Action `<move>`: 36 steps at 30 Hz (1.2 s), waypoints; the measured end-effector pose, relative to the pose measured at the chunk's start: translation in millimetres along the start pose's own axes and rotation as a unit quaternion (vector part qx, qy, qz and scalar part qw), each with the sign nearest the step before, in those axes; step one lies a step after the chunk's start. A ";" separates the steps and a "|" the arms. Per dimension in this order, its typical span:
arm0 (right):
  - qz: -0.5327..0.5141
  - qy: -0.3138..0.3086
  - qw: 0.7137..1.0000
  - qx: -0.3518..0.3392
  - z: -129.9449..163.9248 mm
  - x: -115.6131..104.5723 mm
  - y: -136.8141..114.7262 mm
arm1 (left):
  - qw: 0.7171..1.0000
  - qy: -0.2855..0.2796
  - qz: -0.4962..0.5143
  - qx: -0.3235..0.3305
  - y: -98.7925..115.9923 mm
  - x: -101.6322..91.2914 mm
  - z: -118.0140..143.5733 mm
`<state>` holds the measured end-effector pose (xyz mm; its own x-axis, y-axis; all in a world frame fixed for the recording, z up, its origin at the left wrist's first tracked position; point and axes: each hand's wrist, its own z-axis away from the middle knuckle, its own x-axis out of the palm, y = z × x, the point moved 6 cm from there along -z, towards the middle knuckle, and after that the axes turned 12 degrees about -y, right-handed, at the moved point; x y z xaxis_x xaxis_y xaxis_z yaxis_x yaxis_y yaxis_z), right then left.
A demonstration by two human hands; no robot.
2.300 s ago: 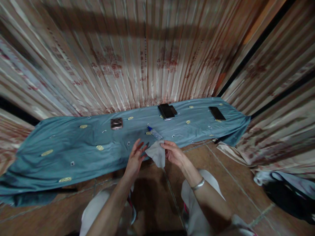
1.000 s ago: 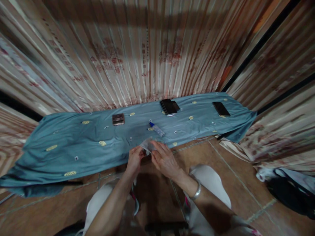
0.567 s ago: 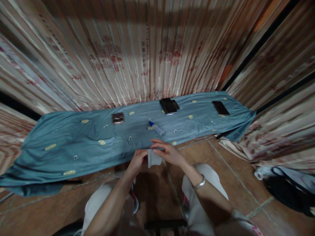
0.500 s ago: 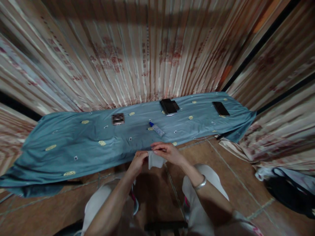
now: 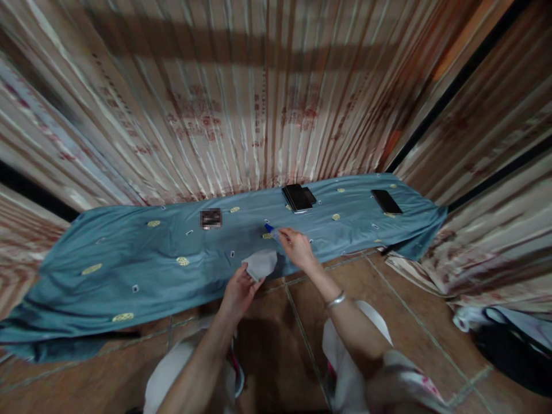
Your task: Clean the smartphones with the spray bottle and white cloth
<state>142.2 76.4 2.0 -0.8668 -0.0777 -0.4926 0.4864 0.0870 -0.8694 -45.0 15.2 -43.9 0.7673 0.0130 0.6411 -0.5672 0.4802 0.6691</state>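
Striped curtains (image 5: 267,109) hang behind a blue cloth (image 5: 129,259) on brown tiled floor (image 5: 280,345)

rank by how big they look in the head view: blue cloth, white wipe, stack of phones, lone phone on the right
1. blue cloth, by far
2. white wipe, though it lies nearer the camera
3. stack of phones and lone phone: too alike to rank

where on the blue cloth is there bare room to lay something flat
The widest bare stretch of the blue cloth lies left of the blurred patch, out to the far left end. A smaller gap sits between the dark wallet stack and the phone. It is crowded mid-cloth, where the right hand meets the blue-capped bottle and the left hand holds the grey cloth.
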 end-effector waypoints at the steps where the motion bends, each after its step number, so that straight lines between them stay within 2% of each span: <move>1: 0.016 -0.006 1.000 0.008 -11.8 1.9 -2.3 | 1.000 0.011 0.014 0.004 2.3 -3.7 -2.0; 4: 0.038 -0.033 0.998 0.037 -41.2 11.2 -2.5 | 0.999 0.030 0.039 0.013 5.2 -9.8 -7.3; 7: 0.012 -0.064 0.997 0.051 -52.1 17.8 3.5 | 0.998 0.031 0.043 0.024 6.4 -9.3 -12.2; 10: -0.063 -0.099 0.992 0.051 -41.5 19.6 7.8 | 0.998 0.015 0.031 0.043 10.3 -5.9 -16.8; 15: -0.225 -0.165 0.959 0.043 2.3 22.5 -4.6 | 0.998 -0.001 0.001 0.069 14.8 -2.4 -20.8; 16: -0.267 -0.176 0.947 0.042 10.3 23.4 -9.7 | 0.997 -0.002 -0.005 0.074 14.6 -1.7 -21.0; 18: -0.452 -0.212 0.864 0.069 23.7 29.4 -19.3 | 0.996 -0.002 -0.017 0.084 13.7 0.4 -21.5; 20: -0.556 -0.237 0.791 0.095 32.2 32.9 -28.6 | 0.996 -0.001 -0.029 0.089 12.4 3.3 -22.7; 21: -0.581 -0.246 0.769 0.105 34.8 33.4 -31.9 | 0.995 -0.001 -0.034 0.090 11.7 5.0 -23.6; 23: -0.603 -0.253 0.748 0.116 37.7 33.2 -34.9 | 0.995 -0.003 -0.041 0.088 10.2 9.1 -25.9; 28: -0.615 -0.276 0.730 0.116 38.9 40.0 -27.3 | 0.996 -0.023 -0.037 0.081 5.2 21.8 -31.2; 30: -0.611 -0.270 0.733 0.132 35.9 43.5 -17.6 | 0.996 -0.034 -0.033 0.073 1.8 26.2 -33.2; 33: -0.611 -0.208 0.746 0.165 27.3 38.0 -0.3 | 0.997 -0.044 -0.015 0.053 -4.3 29.7 -36.7; 36: -0.597 -0.147 0.773 0.160 21.8 23.8 6.8 | 0.998 -0.041 0.015 0.050 -6.6 29.1 -39.8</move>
<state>127.2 53.5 -16.4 -0.6792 -0.1398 0.7205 -0.5965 -0.4669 -0.6528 -7.0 47.3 -44.6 0.7253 -0.0474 0.6868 -0.6194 0.3903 0.6811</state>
